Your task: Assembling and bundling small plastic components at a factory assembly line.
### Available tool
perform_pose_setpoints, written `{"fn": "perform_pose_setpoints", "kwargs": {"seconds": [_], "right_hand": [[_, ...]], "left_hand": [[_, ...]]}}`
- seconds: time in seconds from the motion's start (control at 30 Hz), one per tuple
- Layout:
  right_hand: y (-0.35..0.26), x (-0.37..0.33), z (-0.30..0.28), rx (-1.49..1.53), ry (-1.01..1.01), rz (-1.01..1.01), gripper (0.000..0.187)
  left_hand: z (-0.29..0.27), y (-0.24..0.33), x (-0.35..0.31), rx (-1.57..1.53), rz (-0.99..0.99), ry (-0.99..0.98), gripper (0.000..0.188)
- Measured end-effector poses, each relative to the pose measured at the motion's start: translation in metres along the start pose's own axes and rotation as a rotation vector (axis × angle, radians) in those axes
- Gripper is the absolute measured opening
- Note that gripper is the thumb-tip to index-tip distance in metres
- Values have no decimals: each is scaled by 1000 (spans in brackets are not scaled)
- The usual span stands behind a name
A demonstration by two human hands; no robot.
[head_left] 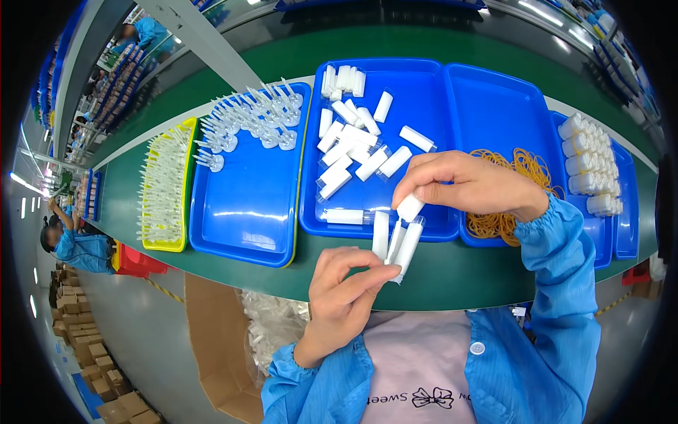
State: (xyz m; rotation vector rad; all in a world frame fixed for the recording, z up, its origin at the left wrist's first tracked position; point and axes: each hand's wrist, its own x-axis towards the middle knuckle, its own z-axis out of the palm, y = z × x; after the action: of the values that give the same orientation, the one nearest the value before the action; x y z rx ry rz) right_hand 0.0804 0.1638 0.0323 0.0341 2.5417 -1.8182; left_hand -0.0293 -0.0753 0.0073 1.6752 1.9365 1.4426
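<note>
Dark lettering [382, 400] flanks a bow print [432, 398] on my pink shirt [424, 353]; my left hand [346, 288] pinches white tubes [407, 249] between thumb and fingers over the central blue tray's [424, 106] near edge; my right hand's [462, 185] fingertips close on a white piece [409, 208] at their upper ends; orange rubber bands [489, 226], partly behind that hand, lie in the next tray's [487, 106] near half; a yellow tray [161, 246] stands toward the workbench's [480, 279] left end.

Trays [244, 201] are smooth, glossy plastic; the white rolls [381, 233] look matt, perhaps cloth.
</note>
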Motion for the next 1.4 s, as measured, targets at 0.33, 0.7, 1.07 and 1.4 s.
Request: {"fn": "perform_pose_setpoints", "kwargs": {"seconds": [0.33,0.7,1.07,1.4], "right_hand": [[-12,2,-12,70,-111,89,16],[-18,-13,32,44,-121,36,10],[-39,-44,18,-343,349,-167,21],[56,-88,-27,-1073,621,165,8]], "left_hand": [[-9,-2,3,99,167,-169,38],[7,2,-16,-2,42,40,61],[27,-3,-6,-1642,-885,-660,91],[27,-8,-5,-1379,-705,-411,45]]}}
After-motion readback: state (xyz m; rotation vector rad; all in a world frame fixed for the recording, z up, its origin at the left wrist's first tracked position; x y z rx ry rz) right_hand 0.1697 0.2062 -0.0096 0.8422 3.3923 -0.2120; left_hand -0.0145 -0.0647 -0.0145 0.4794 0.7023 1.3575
